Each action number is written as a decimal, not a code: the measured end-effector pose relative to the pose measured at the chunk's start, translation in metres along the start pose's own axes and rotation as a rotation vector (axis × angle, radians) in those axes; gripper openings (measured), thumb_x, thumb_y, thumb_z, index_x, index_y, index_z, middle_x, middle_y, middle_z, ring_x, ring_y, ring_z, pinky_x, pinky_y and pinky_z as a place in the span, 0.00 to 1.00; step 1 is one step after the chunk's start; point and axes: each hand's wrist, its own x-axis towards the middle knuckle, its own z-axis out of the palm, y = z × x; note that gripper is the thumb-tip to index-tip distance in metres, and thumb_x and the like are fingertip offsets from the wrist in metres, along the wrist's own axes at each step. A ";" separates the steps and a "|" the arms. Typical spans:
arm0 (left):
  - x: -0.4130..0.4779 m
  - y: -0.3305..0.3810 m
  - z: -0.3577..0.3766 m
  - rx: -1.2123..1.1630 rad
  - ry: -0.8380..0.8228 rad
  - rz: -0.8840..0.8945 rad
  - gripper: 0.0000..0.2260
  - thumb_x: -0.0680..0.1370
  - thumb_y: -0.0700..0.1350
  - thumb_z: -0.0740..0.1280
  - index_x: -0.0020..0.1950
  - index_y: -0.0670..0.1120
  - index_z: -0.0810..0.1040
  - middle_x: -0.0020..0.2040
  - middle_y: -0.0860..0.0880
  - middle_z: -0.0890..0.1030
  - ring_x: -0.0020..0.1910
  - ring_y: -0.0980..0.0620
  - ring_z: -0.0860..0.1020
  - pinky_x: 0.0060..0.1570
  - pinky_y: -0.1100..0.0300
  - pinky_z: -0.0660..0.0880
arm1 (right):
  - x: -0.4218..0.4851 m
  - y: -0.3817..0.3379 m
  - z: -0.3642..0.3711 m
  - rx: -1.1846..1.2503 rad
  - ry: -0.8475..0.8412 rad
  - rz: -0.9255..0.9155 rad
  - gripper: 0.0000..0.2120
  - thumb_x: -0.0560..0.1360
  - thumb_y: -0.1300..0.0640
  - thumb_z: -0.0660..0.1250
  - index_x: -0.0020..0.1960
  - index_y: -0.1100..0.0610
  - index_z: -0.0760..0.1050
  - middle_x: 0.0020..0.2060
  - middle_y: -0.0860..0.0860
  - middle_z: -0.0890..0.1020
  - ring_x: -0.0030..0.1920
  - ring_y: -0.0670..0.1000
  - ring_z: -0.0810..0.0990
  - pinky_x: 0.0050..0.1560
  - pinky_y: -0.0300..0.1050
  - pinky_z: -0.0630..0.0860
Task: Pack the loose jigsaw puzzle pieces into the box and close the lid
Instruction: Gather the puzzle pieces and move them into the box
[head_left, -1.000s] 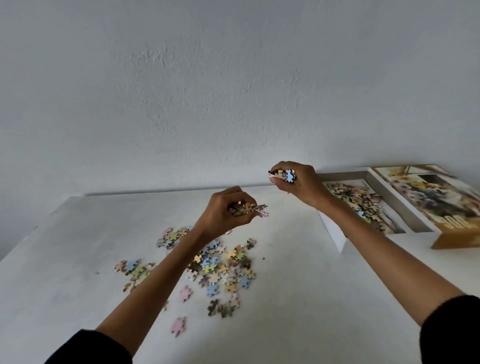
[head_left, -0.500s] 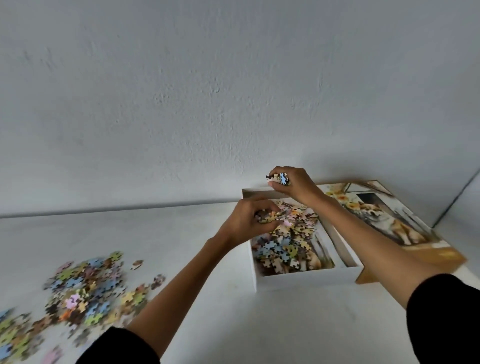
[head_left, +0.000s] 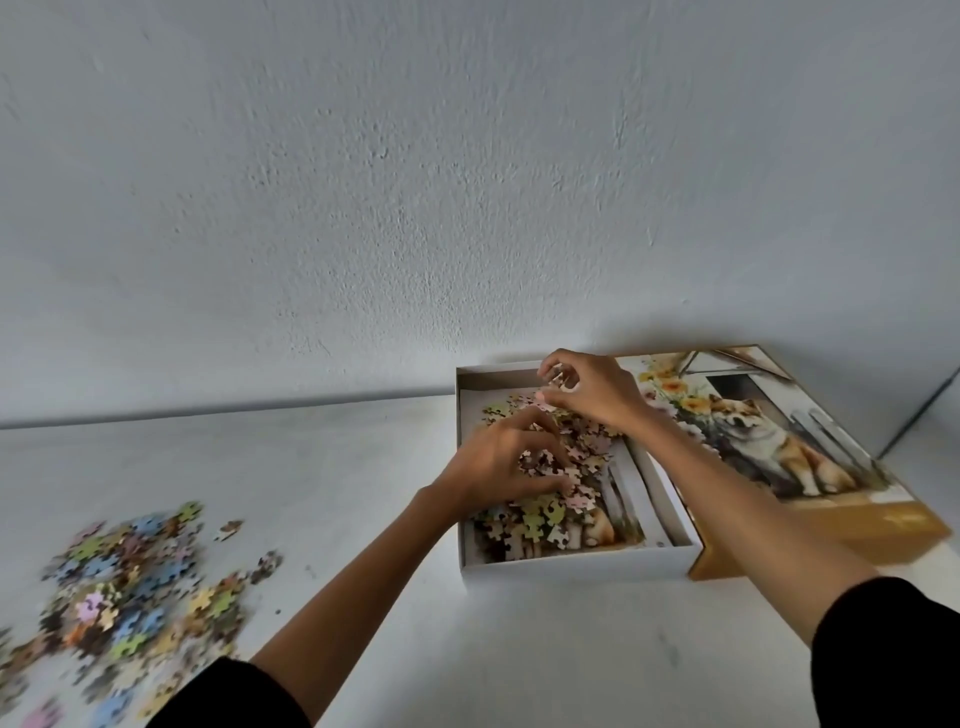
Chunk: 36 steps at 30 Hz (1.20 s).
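The white puzzle box (head_left: 571, 565) stands open at the table's back right, with a heap of pieces (head_left: 543, 514) inside. My left hand (head_left: 493, 460) is low over that heap, thumb and fingers spread apart, with pieces lying loose under the palm. My right hand (head_left: 592, 395) hovers over the box's far end, its fingertips pinched on a few pale puzzle pieces. A blurred pile of loose coloured pieces (head_left: 130, 587) lies on the table at the lower left.
The box lid (head_left: 831, 499), printed with a dog and yellow flowers, lies face up just right of the box, touching it. The white table (head_left: 337, 493) meets a plain wall behind. A wall corner shows at the far right.
The view swung right from the loose pile to the box. Both hands carried pieces over the box; my left hand dropped lower and spread its fingers over the heap.
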 end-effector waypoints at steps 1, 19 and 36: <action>-0.001 0.000 0.000 0.006 0.001 0.007 0.13 0.71 0.57 0.68 0.49 0.51 0.81 0.58 0.52 0.76 0.52 0.55 0.76 0.45 0.60 0.71 | -0.001 0.001 0.000 0.017 0.001 0.001 0.12 0.70 0.50 0.70 0.52 0.51 0.76 0.47 0.47 0.82 0.46 0.46 0.77 0.40 0.40 0.67; -0.010 0.003 0.003 0.145 -0.031 -0.017 0.25 0.73 0.64 0.53 0.48 0.49 0.81 0.52 0.49 0.79 0.55 0.51 0.74 0.56 0.50 0.68 | -0.020 -0.009 -0.001 0.047 0.043 0.074 0.07 0.73 0.54 0.67 0.50 0.53 0.78 0.45 0.50 0.83 0.43 0.47 0.77 0.36 0.38 0.68; -0.151 -0.017 -0.089 0.086 0.140 0.053 0.07 0.76 0.48 0.65 0.49 0.48 0.81 0.49 0.50 0.81 0.49 0.53 0.76 0.47 0.59 0.73 | -0.039 -0.160 0.059 0.114 0.162 -0.097 0.07 0.73 0.56 0.66 0.51 0.53 0.77 0.43 0.51 0.83 0.46 0.50 0.78 0.45 0.45 0.74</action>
